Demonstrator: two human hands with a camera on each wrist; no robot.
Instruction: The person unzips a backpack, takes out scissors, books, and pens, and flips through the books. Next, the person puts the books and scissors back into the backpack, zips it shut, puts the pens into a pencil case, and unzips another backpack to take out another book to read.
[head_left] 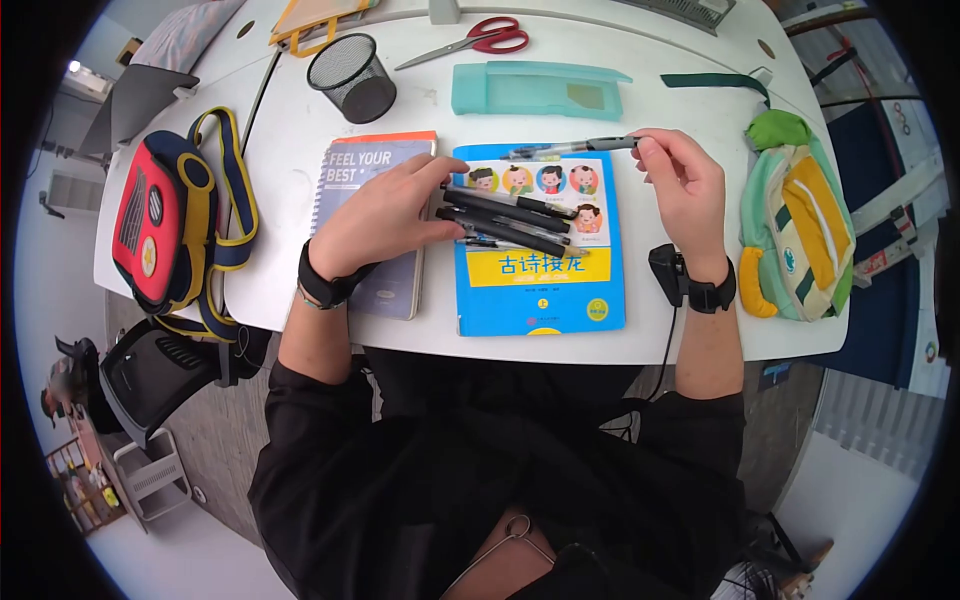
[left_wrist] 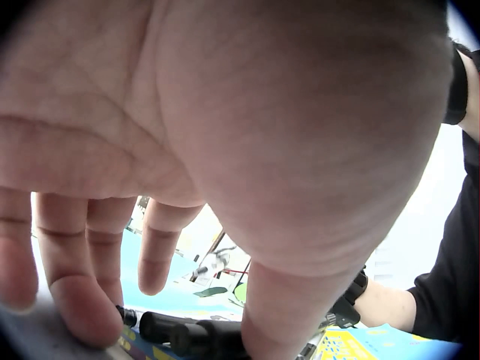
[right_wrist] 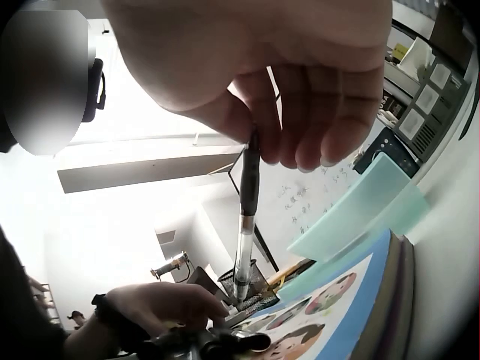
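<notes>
Several dark pens (head_left: pixel 510 222) lie in a bunch across the blue book (head_left: pixel 540 300). The left hand (head_left: pixel 385 215) is at their left ends, thumb on one side and fingers on the other; in the left wrist view the hand (left_wrist: pixel 225 135) has black pen ends (left_wrist: pixel 202 337) between thumb and fingers. Above the book's top edge, the right hand (head_left: pixel 685 185) pinches one end of a clear-barrelled pen (head_left: pixel 575 149) between thumb and forefinger. In the right wrist view that pen (right_wrist: pixel 247 202) hangs from the fingertips of the hand (right_wrist: pixel 277 67).
A grey spiral notebook (head_left: pixel 390 270) lies left of the book. Behind stand a mesh pen cup (head_left: pixel 350 78), red-handled scissors (head_left: pixel 495 36) and a teal case (head_left: pixel 535 90). A red bag (head_left: pixel 150 220) is at the left, a green-yellow bag (head_left: pixel 800 225) at the right.
</notes>
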